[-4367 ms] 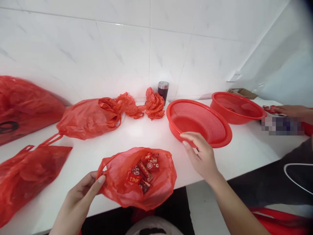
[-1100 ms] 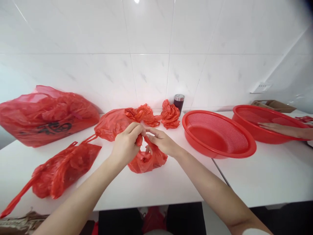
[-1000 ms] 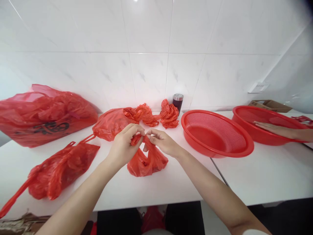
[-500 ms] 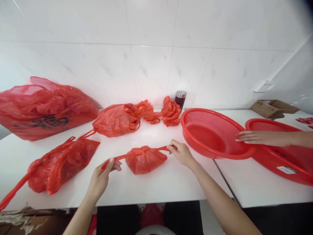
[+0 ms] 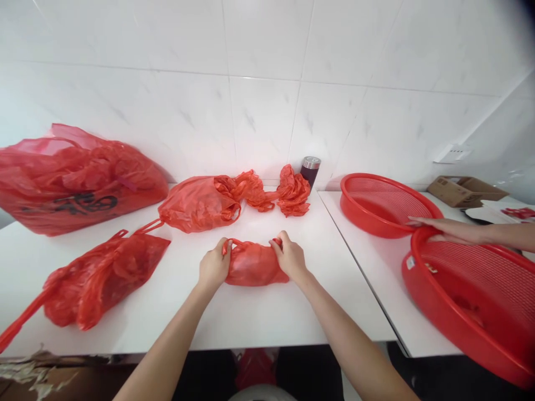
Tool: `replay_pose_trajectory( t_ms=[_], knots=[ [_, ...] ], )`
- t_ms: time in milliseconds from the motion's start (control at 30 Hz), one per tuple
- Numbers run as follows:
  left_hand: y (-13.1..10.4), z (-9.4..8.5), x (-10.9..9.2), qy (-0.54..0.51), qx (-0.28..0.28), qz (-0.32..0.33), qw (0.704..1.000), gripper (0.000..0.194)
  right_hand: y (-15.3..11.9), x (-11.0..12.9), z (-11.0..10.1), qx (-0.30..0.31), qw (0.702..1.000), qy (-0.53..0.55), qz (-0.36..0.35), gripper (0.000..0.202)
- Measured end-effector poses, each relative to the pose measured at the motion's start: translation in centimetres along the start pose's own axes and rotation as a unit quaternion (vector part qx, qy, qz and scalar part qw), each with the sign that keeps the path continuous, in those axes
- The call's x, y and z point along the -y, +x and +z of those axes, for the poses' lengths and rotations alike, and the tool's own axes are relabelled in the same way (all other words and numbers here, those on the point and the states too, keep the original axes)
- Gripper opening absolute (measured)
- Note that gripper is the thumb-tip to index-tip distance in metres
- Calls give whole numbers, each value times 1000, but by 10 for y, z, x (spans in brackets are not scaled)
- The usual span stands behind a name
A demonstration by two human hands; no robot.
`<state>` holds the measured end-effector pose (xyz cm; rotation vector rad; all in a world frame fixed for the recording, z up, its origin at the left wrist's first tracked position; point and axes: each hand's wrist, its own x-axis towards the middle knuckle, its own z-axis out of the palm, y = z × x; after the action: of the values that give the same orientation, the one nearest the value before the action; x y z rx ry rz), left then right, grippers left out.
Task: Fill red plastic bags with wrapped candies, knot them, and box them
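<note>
A small red plastic bag (image 5: 257, 267) lies on the white table in front of me, bunched around something I cannot make out. My left hand (image 5: 214, 266) is closed on its left top edge, thumb and fingers pinching the plastic. Opposite it, my right hand (image 5: 290, 257) pinches the bag's right top corner. To the left rests a longer knotted red bag (image 5: 108, 278), its twisted end trailing off the table's front left. Behind the small bag sits another filled red bag (image 5: 198, 203) with a crumpled mouth.
A big red bag with black writing (image 5: 79, 189) stands at the back left. Crumpled red plastic (image 5: 292, 192) and a dark tumbler (image 5: 310, 171) are by the wall. Another person's hand (image 5: 449, 229) touches red plastic baskets (image 5: 376, 223) at right, near a cardboard box (image 5: 466, 191).
My hands have moved inward from the bag's stretched-out handles to its top edges. The other person's baskets have shifted: one back and right, the other turned and nearer the front.
</note>
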<state>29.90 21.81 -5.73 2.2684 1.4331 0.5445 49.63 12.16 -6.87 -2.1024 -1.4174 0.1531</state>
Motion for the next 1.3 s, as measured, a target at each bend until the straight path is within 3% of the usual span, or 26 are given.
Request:
replay_pose_trajectory(
  t_ms=[200,333,433,700,800,867,933,1000,1067,1167,1300],
  knots=[
    [10,12,11,101,32,-37,994,41,17,-20,17,-1,998,-45,53,14],
    [11,27,11,139,12,-9,990,34,17,-22,31,3,995,-80,57,8],
    [10,29,13,145,-5,10,989,32,17,-25,31,-5,994,-93,62,8],
    [-7,-4,44,61,-14,-62,996,42,20,-41,24,-43,992,-46,110,13],
    [-10,-19,43,35,-33,-79,996,37,19,-47,23,-51,994,-11,96,16],
    [-9,-24,30,37,-80,-49,995,36,23,-53,19,-63,995,6,83,25],
    [-7,-22,11,38,-114,55,991,41,35,-60,14,-86,994,7,74,38],
    [-3,-15,-10,45,-75,171,981,41,53,-67,5,-110,992,-11,67,43],
    [0,-5,-24,58,16,221,973,39,73,-75,-4,-122,991,-38,51,37],
    [-4,6,-23,79,87,187,975,32,94,-88,-17,-101,992,-72,22,25],
    [-28,-6,19,106,46,80,990,31,93,-105,-22,-48,996,-78,7,19]
  ],
)
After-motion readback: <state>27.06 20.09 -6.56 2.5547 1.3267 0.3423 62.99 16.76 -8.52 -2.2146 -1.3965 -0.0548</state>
